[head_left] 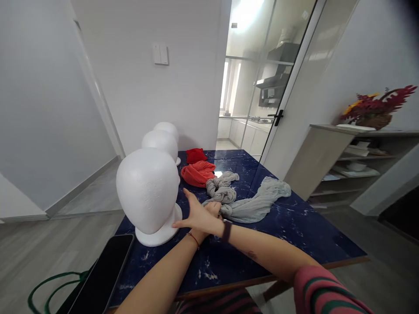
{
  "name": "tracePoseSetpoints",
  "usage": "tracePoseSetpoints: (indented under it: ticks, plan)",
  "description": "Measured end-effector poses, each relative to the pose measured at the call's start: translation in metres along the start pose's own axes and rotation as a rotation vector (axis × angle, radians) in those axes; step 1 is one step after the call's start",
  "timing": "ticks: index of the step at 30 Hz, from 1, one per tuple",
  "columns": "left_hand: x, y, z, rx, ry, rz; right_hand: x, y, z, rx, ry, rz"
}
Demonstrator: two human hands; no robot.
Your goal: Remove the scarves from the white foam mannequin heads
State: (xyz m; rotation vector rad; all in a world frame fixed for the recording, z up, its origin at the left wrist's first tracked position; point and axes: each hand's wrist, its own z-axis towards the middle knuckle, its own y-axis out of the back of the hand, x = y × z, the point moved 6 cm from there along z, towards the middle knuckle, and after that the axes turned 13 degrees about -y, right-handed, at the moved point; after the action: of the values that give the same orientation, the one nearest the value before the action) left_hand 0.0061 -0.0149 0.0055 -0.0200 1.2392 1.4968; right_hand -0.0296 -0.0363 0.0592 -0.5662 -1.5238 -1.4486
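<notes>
My forearms cross over the table, the right one lying above the left. My right hand [197, 214], with a dark band on its wrist, has thumb and index finger spread beside the base of the nearest white foam head [147, 187]. It holds nothing. Partly covered by it, my left hand [214, 208] is closed on the grey scarf [221, 192], which is twisted and knotted there. The scarf's pale, loose end [257, 205] spreads to the right. Just beyond lies a bunched coral-red scarf [199, 173], and farther back a bright red folded cloth [195, 155].
Two more foam heads [160, 143] stand in a row behind the nearest one. A black phone [101, 274] tilts at the left corner of the dark blue marbled table [294, 244]. Beyond the table are a glass door [252, 87] and a shelf [330, 161] with flowers.
</notes>
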Motion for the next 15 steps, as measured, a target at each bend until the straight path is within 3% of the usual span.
tracePoseSetpoints:
  ticks: [4, 7, 9, 12, 15]
  plan:
    - [-0.003, 0.011, -0.005, -0.073, 0.027, -0.025, -0.046, 0.090, -0.045, -0.052, 0.012, 0.004]
    - [-0.004, 0.021, -0.005, -0.164, 0.081, -0.130, -0.104, 0.164, -0.083, -0.261, -0.061, -0.179]
    - [-0.011, 0.025, -0.003, -0.206, 0.098, -0.334, -0.148, 0.201, -0.101, -0.414, -0.153, -0.287]
    - [-0.036, 0.020, 0.002, -0.135, 0.117, -0.791, -0.192, 0.227, -0.109, -0.548, -0.259, -0.351]
    - [-0.072, 0.011, 0.001, 0.056, 0.166, -1.226, -0.192, 0.211, -0.089, -0.462, -0.192, -0.348]
